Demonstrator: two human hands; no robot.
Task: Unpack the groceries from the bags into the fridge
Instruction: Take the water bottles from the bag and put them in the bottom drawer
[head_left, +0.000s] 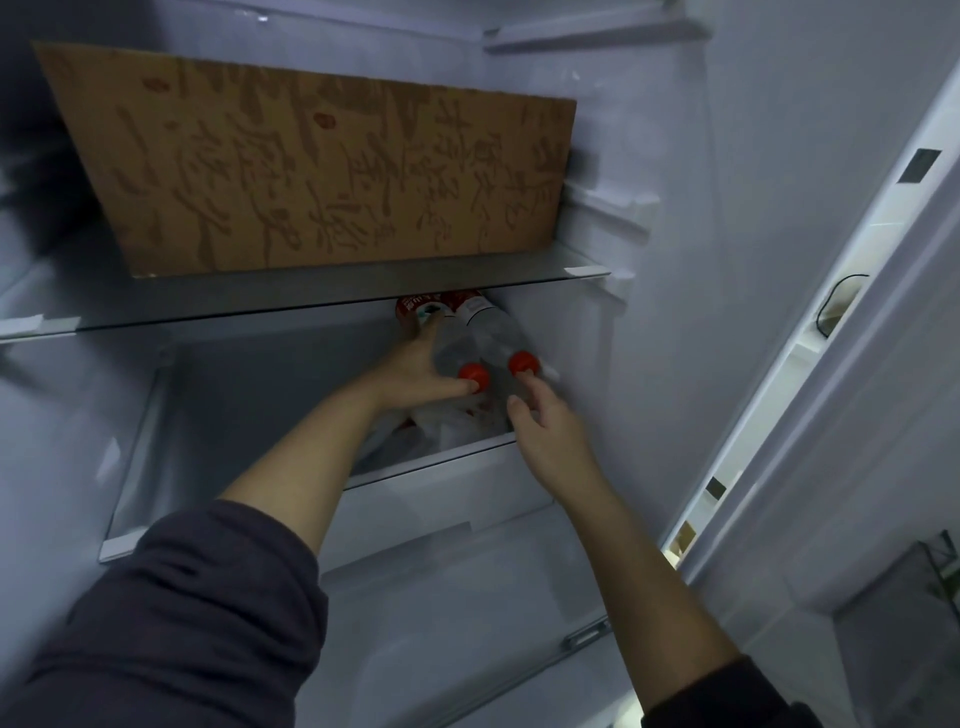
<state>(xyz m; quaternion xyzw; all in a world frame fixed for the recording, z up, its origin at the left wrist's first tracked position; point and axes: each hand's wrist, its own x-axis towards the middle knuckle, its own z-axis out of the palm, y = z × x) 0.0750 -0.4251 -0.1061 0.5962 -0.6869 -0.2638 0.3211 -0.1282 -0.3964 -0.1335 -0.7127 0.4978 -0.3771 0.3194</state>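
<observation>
Printed cardboard sheet on upper shelf

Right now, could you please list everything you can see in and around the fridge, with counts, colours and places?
Clear plastic bottles with red caps: two, lying side by side, right end of the middle shelf.
Brown printed cardboard sheet: one, leaning upright on the upper glass shelf.
White plastic bag: one, on the middle shelf under the bottles.
White fridge door: one, open at right.
Left hand: grip on the left bottle.
Right hand: fingers by the right cap.

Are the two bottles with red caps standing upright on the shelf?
No, both bottles lie on their sides, red caps pointing outward toward the hands.
</observation>
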